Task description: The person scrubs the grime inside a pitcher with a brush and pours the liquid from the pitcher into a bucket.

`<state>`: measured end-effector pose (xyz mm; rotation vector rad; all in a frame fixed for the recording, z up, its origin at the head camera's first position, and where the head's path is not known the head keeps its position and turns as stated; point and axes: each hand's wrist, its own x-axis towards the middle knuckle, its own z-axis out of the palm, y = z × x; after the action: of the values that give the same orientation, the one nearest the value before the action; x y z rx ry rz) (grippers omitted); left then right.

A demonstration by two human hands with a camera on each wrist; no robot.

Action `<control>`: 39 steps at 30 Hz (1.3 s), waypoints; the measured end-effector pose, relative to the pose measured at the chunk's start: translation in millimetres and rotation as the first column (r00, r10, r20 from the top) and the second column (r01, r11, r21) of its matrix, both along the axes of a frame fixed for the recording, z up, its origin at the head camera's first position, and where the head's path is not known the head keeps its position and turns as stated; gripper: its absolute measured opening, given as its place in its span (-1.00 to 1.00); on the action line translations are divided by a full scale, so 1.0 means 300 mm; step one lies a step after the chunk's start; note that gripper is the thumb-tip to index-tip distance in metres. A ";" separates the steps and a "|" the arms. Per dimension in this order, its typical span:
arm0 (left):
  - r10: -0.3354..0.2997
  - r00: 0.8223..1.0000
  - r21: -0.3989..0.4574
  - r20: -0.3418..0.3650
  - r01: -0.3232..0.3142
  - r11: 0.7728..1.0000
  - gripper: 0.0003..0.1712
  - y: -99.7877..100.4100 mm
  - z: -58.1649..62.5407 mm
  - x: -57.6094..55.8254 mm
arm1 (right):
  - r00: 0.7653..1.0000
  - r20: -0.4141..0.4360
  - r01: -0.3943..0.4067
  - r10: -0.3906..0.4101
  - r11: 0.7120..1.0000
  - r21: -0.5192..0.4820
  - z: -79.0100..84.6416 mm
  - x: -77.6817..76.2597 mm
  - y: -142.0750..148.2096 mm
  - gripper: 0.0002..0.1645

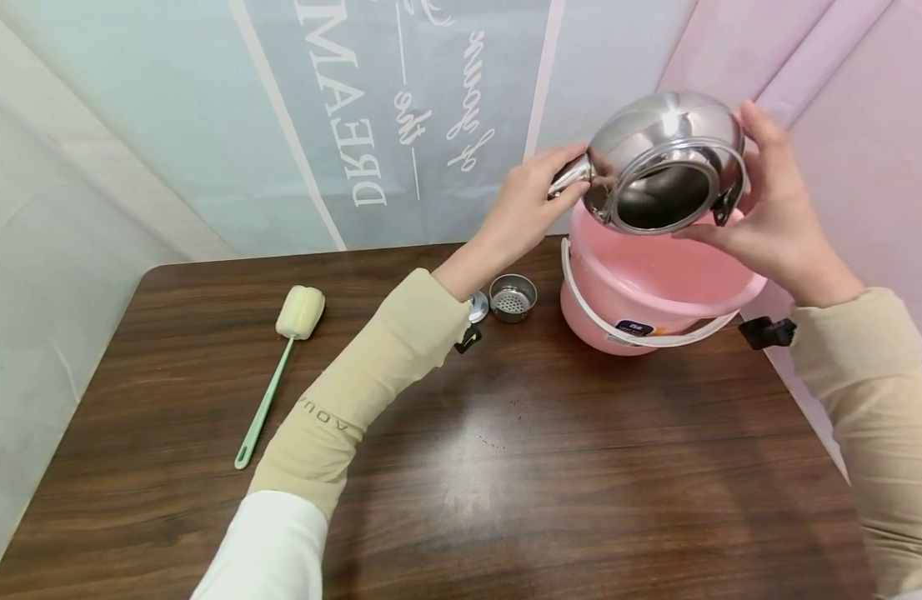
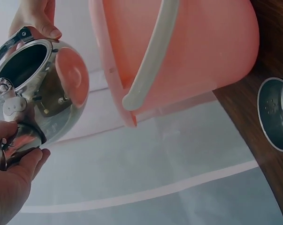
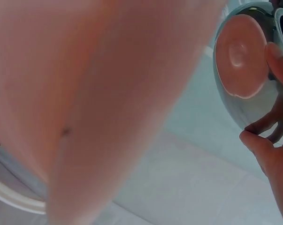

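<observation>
A shiny metal teapot (image 1: 667,117) is held tilted above the pink bucket (image 1: 590,315), its round opening turned toward the head camera. My left hand (image 1: 523,204) grips a short metal part at its side, which looks like the spout. On the opposite side, my right hand (image 1: 787,221) holds the body, thumb near the opening and fingers round the back. The left wrist view shows the dark bail handle (image 2: 5,52) folded beside the opening. In the right wrist view the bucket rim hides much of the scene; the teapot (image 3: 249,105) shows at right.
A small perforated strainer (image 1: 513,297) stands left of the bucket, beside a metal lid (image 1: 478,307) partly hidden by my left sleeve. Farther left lies a sponge brush (image 1: 299,312) with a green handle. A few droplets dot the brown table (image 1: 581,467). Curtains stand behind.
</observation>
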<state>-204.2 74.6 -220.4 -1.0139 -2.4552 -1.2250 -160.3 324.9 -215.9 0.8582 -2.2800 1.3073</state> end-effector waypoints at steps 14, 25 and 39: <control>-0.043 0.996 -0.004 -0.076 0.042 0.999 -0.50 0.028 -0.040 -0.003 | 0.958 -0.247 0.207 -0.145 0.946 0.249 -0.044 -0.021 0.036 0.27; -0.060 0.991 0.021 -0.122 0.063 0.998 -0.50 0.035 -0.063 -0.003 | 0.906 -0.371 0.306 -0.203 0.920 0.245 -0.071 -0.034 0.042 0.37; -0.087 0.982 -0.021 -0.169 0.085 0.996 -0.47 0.037 -0.067 -0.008 | 0.883 -0.392 0.353 -0.257 0.915 0.195 -0.075 -0.022 0.033 0.32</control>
<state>-206.7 85.5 -240.3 -1.1881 -2.3140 -1.0983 -166.9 334.8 -238.5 0.7063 -2.2008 0.6562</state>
